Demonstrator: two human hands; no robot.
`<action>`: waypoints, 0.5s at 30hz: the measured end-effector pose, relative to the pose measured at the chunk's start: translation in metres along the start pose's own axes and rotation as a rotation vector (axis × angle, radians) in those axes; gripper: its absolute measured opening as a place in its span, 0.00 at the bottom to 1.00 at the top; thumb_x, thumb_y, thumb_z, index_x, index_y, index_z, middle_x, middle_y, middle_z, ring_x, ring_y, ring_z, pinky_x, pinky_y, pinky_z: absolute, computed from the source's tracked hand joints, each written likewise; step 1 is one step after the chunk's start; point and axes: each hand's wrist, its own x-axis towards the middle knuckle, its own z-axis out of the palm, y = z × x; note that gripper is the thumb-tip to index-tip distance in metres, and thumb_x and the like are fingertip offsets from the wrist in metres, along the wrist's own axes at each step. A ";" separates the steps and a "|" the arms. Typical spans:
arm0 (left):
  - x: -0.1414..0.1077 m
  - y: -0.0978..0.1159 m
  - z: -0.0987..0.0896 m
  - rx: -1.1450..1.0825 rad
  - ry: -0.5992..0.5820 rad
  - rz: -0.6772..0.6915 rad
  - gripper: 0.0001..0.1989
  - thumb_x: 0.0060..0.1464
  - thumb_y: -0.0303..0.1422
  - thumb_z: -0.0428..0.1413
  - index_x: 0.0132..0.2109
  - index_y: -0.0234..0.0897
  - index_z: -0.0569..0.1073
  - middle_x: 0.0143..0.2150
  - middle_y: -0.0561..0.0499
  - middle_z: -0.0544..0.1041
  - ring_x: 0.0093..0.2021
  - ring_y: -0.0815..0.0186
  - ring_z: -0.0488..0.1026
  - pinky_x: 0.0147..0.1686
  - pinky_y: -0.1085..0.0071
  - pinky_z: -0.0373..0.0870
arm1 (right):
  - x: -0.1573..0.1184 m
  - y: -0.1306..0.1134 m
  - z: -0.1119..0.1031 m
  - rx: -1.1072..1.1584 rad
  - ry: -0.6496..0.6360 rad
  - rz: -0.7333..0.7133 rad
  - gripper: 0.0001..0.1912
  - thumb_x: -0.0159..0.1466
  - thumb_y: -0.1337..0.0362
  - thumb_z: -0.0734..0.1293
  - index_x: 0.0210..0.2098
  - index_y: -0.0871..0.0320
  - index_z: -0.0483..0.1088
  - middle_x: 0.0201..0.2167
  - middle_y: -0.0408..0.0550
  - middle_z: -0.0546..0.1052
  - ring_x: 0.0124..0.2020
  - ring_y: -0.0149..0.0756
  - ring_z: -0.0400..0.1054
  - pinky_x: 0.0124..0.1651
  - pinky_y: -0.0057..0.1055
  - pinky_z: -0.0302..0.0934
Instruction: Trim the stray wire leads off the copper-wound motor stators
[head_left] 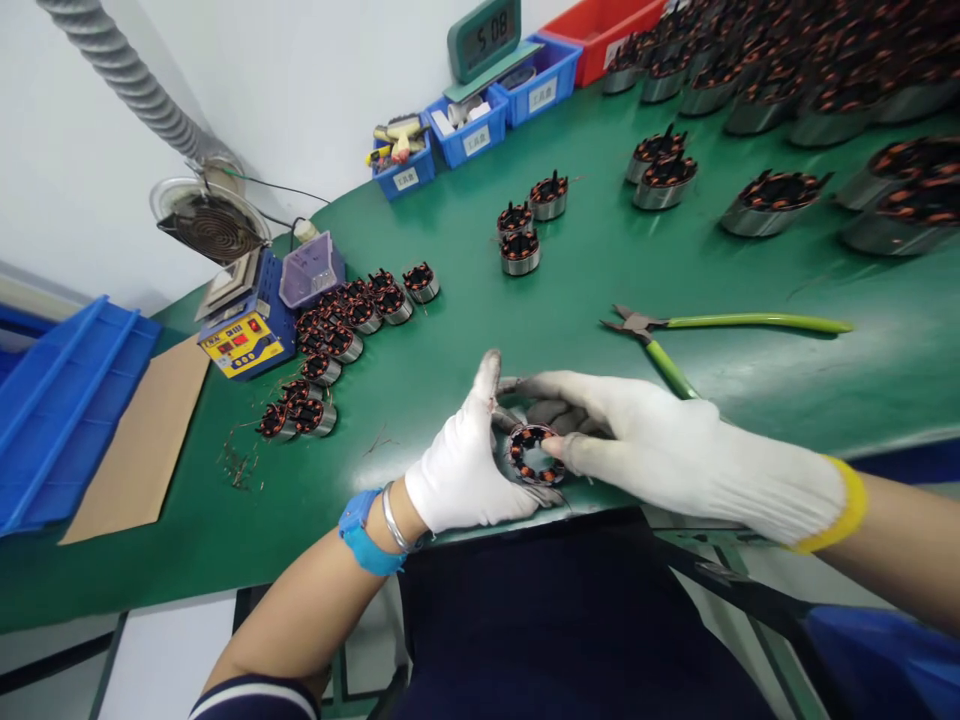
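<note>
A ring-shaped motor stator (535, 456) with copper windings and a dark core is held near the table's front edge, its open centre facing up. My left hand (480, 460), in a white glove with dirty fingertips, grips it from the left and below, the thumb pointing up. From the right, my gloved right hand (600, 425) reaches over it, with the thumb on the ring's windings and the fingers curled behind. Just beyond my right hand lie green-handled cutting pliers (697, 335), jaws apart, partly hidden by the glove.
Wound stators (352, 315) cluster at left beside a blue-yellow soldering station (251, 330) and purple bin (311, 270). Three stators (521, 252) stand mid-table; many more (825, 100) fill the far right. Blue boxes (469, 135), a red bin (600, 35) and a clock (485, 40) line the back.
</note>
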 end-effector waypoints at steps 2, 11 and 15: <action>0.000 0.000 0.000 0.006 -0.012 0.002 0.73 0.44 0.41 0.71 0.76 0.36 0.23 0.65 0.31 0.72 0.54 0.52 0.81 0.58 0.53 0.77 | 0.000 -0.006 0.006 0.062 -0.013 -0.031 0.32 0.59 0.65 0.65 0.63 0.54 0.72 0.50 0.48 0.84 0.46 0.44 0.80 0.46 0.38 0.76; 0.006 0.010 -0.008 0.124 -0.051 -0.033 0.60 0.41 0.45 0.70 0.75 0.37 0.51 0.52 0.43 0.81 0.50 0.51 0.82 0.54 0.54 0.79 | 0.001 0.021 -0.021 -0.177 -0.117 0.090 0.12 0.57 0.60 0.68 0.39 0.49 0.82 0.32 0.41 0.85 0.30 0.43 0.79 0.30 0.35 0.70; 0.008 0.007 -0.010 0.295 0.091 -0.082 0.38 0.39 0.49 0.71 0.57 0.39 0.75 0.47 0.46 0.80 0.44 0.54 0.81 0.50 0.56 0.79 | -0.010 0.023 -0.038 -0.567 0.045 0.150 0.10 0.59 0.56 0.69 0.38 0.44 0.83 0.30 0.43 0.83 0.28 0.46 0.78 0.22 0.34 0.58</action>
